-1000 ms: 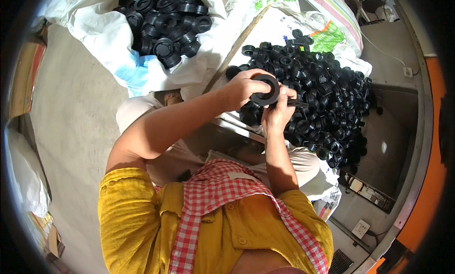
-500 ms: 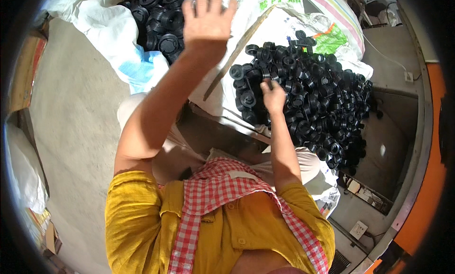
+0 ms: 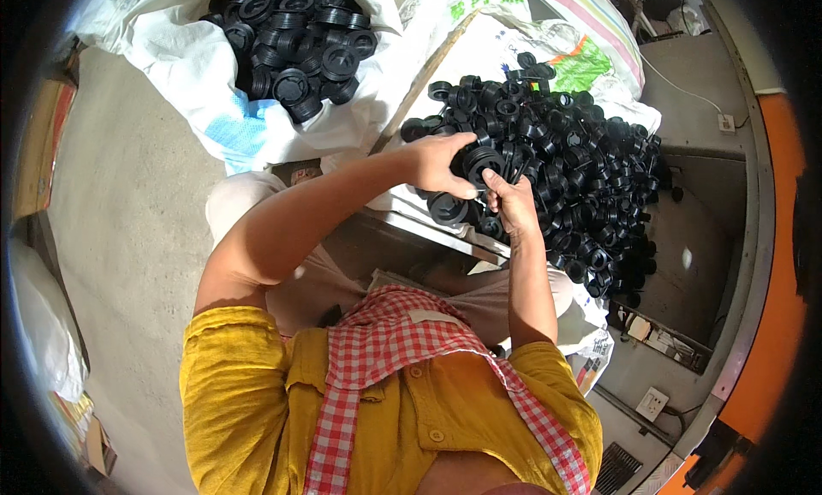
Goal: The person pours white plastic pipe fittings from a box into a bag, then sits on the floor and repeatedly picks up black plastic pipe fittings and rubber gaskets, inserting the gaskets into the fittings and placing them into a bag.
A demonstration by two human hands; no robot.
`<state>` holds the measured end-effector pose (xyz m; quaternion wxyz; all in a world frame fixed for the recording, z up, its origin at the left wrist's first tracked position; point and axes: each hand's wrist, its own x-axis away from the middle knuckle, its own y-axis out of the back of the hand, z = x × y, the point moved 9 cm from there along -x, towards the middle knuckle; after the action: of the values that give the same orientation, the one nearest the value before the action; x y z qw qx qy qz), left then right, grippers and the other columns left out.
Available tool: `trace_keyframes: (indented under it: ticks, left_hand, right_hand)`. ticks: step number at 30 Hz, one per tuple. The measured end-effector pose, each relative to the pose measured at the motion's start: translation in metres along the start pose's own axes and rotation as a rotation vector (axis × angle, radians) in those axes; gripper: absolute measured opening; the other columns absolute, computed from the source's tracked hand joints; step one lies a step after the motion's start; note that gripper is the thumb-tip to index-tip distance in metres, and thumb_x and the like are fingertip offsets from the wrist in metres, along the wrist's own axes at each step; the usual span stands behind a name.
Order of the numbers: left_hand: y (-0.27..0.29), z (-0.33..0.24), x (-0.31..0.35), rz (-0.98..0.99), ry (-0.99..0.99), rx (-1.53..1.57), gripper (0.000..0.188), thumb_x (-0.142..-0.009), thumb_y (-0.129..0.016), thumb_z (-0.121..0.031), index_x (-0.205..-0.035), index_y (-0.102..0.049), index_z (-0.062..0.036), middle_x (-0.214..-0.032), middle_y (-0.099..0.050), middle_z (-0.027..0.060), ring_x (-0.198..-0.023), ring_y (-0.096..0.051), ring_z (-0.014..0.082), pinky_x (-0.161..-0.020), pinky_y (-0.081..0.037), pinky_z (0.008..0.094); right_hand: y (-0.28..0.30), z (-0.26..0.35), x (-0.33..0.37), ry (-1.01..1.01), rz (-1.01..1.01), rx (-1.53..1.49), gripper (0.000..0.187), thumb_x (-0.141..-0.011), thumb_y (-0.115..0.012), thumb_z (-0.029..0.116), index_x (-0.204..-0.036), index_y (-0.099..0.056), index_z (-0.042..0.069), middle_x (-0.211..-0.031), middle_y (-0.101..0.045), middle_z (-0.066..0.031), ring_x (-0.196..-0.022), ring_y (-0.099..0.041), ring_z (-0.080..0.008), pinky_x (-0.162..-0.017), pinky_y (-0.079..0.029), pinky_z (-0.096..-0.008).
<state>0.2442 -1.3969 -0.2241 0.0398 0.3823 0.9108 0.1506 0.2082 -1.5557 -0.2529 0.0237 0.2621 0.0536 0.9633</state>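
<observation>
A large ribbed black plastic cap point(image 3: 482, 161) is held at the near left edge of a heap of black caps point(image 3: 582, 165). My right hand point(image 3: 514, 205) is closed on its near edge, with the thumb on top. My left hand point(image 3: 438, 163) is close beside the cap's left side. Its thumb and fingers are spread in a wide curve, and I cannot tell whether the fingertips touch the cap. Another wide black cap point(image 3: 448, 207) lies just below my left hand.
A white woven sack point(image 3: 190, 54) full of larger black caps point(image 3: 295, 45) stands at the far left. White sacking point(image 3: 467, 54) lies under the heap, with a wooden stick point(image 3: 428, 71) across it. A socket point(image 3: 652, 403) and an orange panel point(image 3: 762, 349) are at right.
My left hand has come down from above the sack at the far left to the heap. My right hand has turned toward it and now holds a cap up between them.
</observation>
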Motion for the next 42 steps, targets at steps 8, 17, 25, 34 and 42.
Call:
trace_keyframes:
  ticks: [8, 17, 25, 34, 42]
  left_hand:
    - [0.031, 0.027, -0.012, -0.422, 0.325, 0.561, 0.019, -0.082, -0.056, 0.001, -0.101, -0.055, 0.0053, -0.084, -0.063, 0.0142, -0.059, -0.065, 0.0199, -0.052, -0.055, 0.0284]
    - [0.009, -0.009, -0.019, -0.085, 0.09, 0.897, 0.028, -0.079, -0.051, 0.012, -0.106, -0.052, 0.0026, -0.094, -0.06, 0.0127, -0.082, -0.065, 0.0225, -0.07, -0.059, 0.0354]
    - [-0.005, 0.025, -0.008, -0.342, 0.427, 1.108, 0.03, -0.081, -0.047, 0.006, -0.111, -0.051, 0.0045, -0.101, -0.059, 0.0142, -0.091, -0.062, 0.0268, -0.078, -0.057, 0.0422]
    - [0.006, 0.009, -0.003, 0.111, 0.382, 0.55, 0.041, -0.077, -0.065, -0.018, -0.114, -0.055, -0.0041, -0.095, -0.065, 0.0061, -0.077, -0.063, 0.0138, -0.064, -0.052, 0.0258]
    - [0.004, -0.004, -0.013, -0.049, 0.138, 0.513, 0.019, -0.081, -0.063, -0.006, -0.099, -0.059, -0.0011, -0.081, -0.063, 0.0033, -0.071, -0.061, 0.0093, -0.06, -0.052, 0.0255]
  right_hand:
    - [0.021, 0.03, 0.018, 0.273, -0.285, -0.207, 0.028, -0.089, -0.065, 0.023, -0.108, -0.064, 0.002, -0.064, -0.05, 0.0041, -0.053, -0.043, -0.0059, -0.048, -0.033, -0.0201]
    - [0.018, 0.049, 0.031, 0.413, -0.187, 0.1, 0.028, -0.084, -0.07, 0.021, -0.104, -0.066, 0.002, -0.087, -0.065, 0.0001, -0.07, -0.052, -0.0063, -0.067, -0.042, -0.0191]
    - [-0.048, 0.102, 0.083, 0.901, -0.194, 0.939, 0.053, -0.063, -0.078, 0.005, -0.113, -0.062, 0.01, -0.072, -0.056, -0.0106, -0.068, -0.058, -0.0257, -0.062, -0.049, -0.0341]
    - [-0.043, 0.108, 0.082, 1.069, -0.016, 0.911, 0.024, -0.064, -0.077, 0.005, -0.086, -0.068, 0.007, -0.079, -0.063, -0.0068, -0.067, -0.061, -0.0213, -0.061, -0.051, -0.0306]
    - [-0.027, 0.119, 0.073, 0.871, -0.131, 0.835, 0.014, -0.071, -0.068, 0.006, -0.085, -0.065, 0.004, -0.076, -0.067, -0.0069, -0.068, -0.063, -0.0207, -0.066, -0.05, -0.0283]
